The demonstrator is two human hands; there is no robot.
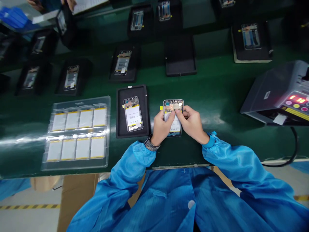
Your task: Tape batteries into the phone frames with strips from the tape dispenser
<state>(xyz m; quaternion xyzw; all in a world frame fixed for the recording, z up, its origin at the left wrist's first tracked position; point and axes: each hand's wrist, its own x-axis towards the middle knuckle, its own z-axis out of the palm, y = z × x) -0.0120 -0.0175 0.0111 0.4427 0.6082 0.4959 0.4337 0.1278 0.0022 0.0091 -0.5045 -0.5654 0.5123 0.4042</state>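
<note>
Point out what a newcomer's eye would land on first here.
At the centre, the left hand and right hand grip an open smartphone on a green workbench. To the left lies a clear plastic tray of phone batteries. At the right edge, a grey machine glows with a red digital display.

Phone housing (173,106): the left hand (162,124) and right hand (193,124) are covering its middle and hiding the parts there.
Grey bench instrument (277,93): the right edge of the frame is cutting it off.
Co-worker's hands (36,2): the top edge is cropping them at the upper left.
Far trays (164,13): blur is obscuring their contents along the top of the frame.
</note>
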